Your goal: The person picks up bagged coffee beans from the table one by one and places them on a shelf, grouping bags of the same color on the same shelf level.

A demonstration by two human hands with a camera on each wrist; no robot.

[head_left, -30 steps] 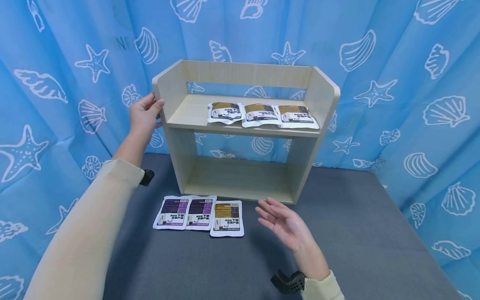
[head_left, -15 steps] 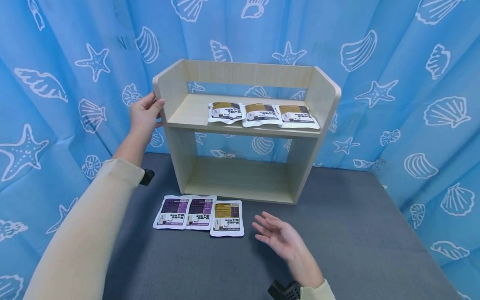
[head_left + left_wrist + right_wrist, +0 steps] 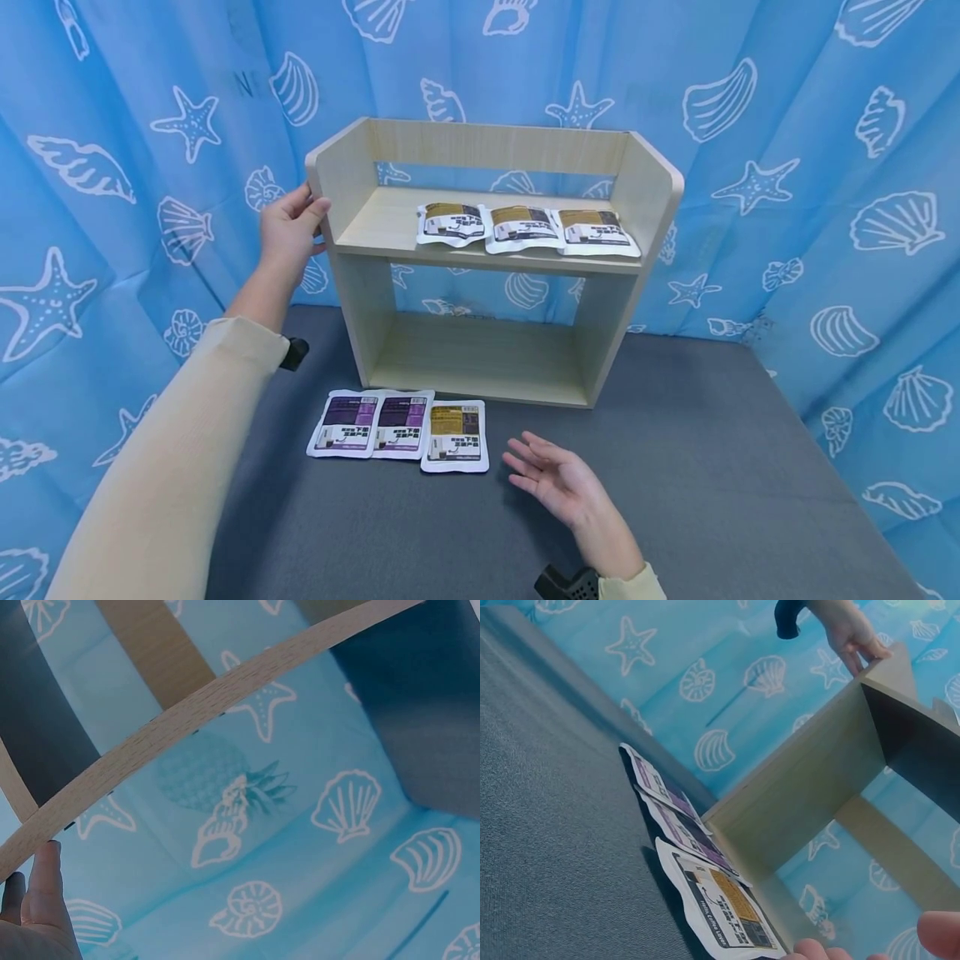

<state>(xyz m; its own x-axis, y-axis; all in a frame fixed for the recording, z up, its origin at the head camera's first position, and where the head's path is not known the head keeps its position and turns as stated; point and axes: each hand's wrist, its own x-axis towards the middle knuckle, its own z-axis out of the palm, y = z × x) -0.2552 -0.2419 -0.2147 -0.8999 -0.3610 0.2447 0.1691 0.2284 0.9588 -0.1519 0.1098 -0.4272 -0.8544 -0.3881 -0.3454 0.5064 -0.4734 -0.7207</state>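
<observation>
Right hand [image 3: 558, 482] nearest, palm up, fingers straight and spread, grip apart and holding nothing, hovering over grey table [image 3: 712, 467] just right of yellow pouch [image 3: 454, 437]; not touching it. Fingertips [image 3: 939, 933] only just visible at bottom edge of right wrist view. Three pouches flat in a row on table in front of shelf [image 3: 487, 250]: yellow pouch rightmost, then two purple pouches [image 3: 375, 424] to its left, edges overlapping or touching. Same row seen edge-on in right wrist view, yellow pouch [image 3: 724, 904] closest to camera. Further back, wooden shelf standing upright on table, lower bay open to curtain. Left hand [image 3: 288, 227] up at top of shelf's left side panel, grip clamped on panel edge, thumb on front edge, fingers wrapped behind. Thumb [image 3: 46, 874] against wood edge in left wrist view. Cream sleeve [image 3: 165, 467] along left arm. On upper board, three yellow-brown pouches [image 3: 525, 228] side by side, touching, toward right half. Behind all, blue curtain [image 3: 810, 167] with white shells and starfish.
</observation>
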